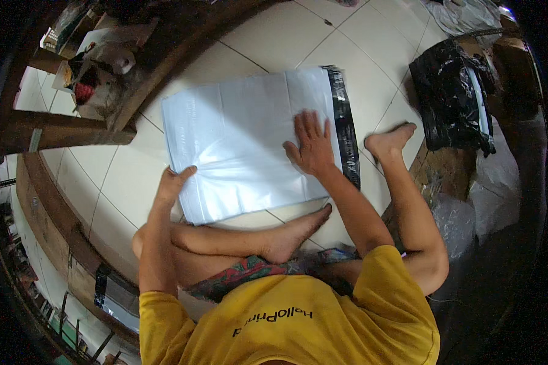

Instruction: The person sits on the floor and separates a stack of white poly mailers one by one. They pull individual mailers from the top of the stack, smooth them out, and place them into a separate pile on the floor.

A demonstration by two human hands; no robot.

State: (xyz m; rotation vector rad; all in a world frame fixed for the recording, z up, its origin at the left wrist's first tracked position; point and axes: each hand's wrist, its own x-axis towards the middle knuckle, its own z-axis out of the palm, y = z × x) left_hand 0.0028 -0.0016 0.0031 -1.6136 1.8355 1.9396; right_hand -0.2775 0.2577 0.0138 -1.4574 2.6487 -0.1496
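Observation:
A large white plastic mailing bag [243, 140] lies flat on the tiled floor in front of my crossed legs, with a black strip along its right edge. My left hand [178, 177] pinches its lower left edge, thumb on top and the other fingers hidden beneath. Creases fan out across the plastic from that grip. My right hand [312, 143] rests palm down near the black strip, fingers spread and slightly blurred.
At the right stands a bundle in black plastic [447, 97], with clear plastic wrapping [496, 176] beside it. A wooden frame [158, 67] curves along the upper left, near a cluttered shelf [100, 73]. My bare foot [391, 143] is right of the bag.

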